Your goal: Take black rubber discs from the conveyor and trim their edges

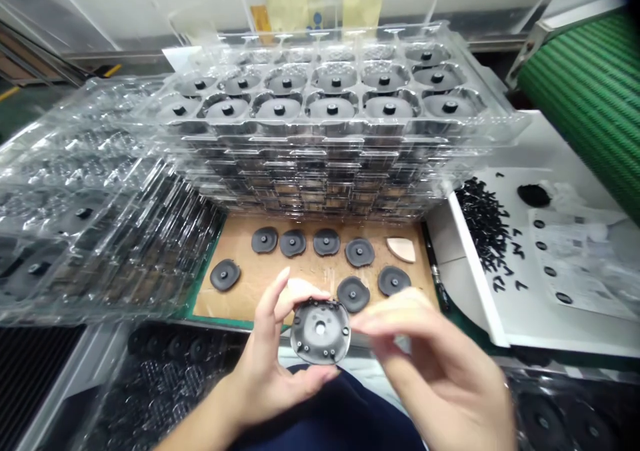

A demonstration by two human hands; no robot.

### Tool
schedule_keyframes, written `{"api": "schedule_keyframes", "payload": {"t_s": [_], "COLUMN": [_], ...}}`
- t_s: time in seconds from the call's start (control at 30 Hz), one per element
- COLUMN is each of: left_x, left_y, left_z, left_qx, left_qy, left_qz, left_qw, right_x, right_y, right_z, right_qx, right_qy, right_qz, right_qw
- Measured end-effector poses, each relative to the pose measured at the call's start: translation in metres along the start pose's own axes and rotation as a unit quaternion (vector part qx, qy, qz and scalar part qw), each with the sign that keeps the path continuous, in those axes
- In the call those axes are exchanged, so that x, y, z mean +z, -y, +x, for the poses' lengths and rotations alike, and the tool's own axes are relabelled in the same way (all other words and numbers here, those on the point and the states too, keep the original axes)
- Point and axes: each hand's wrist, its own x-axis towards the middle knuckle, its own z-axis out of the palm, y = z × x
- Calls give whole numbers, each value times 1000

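My left hand (270, 357) grips a dark grey rounded plastic cover (321, 344) by its edges, fingers above and thumb below. The cover's inner side faces me, showing a centre hole and small pegs near the rim. My right hand (425, 357) is closed in a pinch at the cover's right edge; whatever lies between its fingertips is hidden and a little blurred. Beyond my hands, several similar covers (327, 242) lie apart on a brown board (305, 271), each with a small raised centre.
Stacked clear trays (320, 131) full of covers rise behind the board. More clear trays (90, 204) stand left. At right, a white tray (470, 264) holds a pile of small black parts (483, 221). A green belt (590, 97) slopes above it. A pen (437, 277) lies beside the board.
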Motion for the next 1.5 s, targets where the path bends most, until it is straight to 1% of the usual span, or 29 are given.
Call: {"api": "schedule_keyframes", "payload": {"t_s": [0.1,0.2,0.27,0.4,0.47,0.57,0.63,0.73,0.83,0.9,0.93,0.97,1.03,1.1,1.17,1.27,1.37,1.43,1.5], "left_x": [-7,-14,-18,-27,-30,-33,-35,-37,-40,-42,-43,-43,-45,-47,-50,-53,-53,-49,-41], "left_y": [2,2,3,3,3,5,6,9,13,17,18,20,23,26,28,30,33,34,34], "left_z": [1,1,1,0,-1,-2,-2,-3,-7,-10,-12,-13,-16,-17,-18,-20,-23,-24,-23], "left_qx": [-22,-44,-68,-122,-138,-159,-166,-174,-163,-143,-135,-128,-117,-107,-100,-101,-117,-134,-166], "left_qy": [8,32,59,111,135,165,177,185,177,165,156,146,124,105,95,93,98,123,158], "left_qz": [-11,8,3,-41,-55,-86,-114,-140,-130,-117,-111,-106,-91,-75,-66,-72,-77,-77,-83], "left_qw": [1000,998,996,985,980,970,963,957,962,969,972,975,981,986,988,988,985,980,970], "right_x": [13,21,23,29,34,40,43,46,49,52,54,56,57,56,52,47,49,54,59], "right_y": [-6,-12,-14,-13,-13,-13,-14,-16,-17,-17,-17,-17,-16,-15,-15,-18,-21,-23,-23], "right_z": [20,22,22,27,31,34,33,30,25,20,17,13,4,-6,-17,-29,-34,-35,-35], "right_qx": [78,160,197,242,264,282,287,298,321,344,351,352,329,287,244,167,53,-26,-65], "right_qy": [79,139,154,162,170,193,200,209,210,190,176,160,124,97,95,106,87,61,34], "right_qz": [59,134,193,277,320,382,405,398,380,371,360,342,286,222,152,37,-82,-155,-192], "right_qw": [992,968,949,916,894,858,845,842,842,841,846,857,891,927,953,980,991,986,979]}}
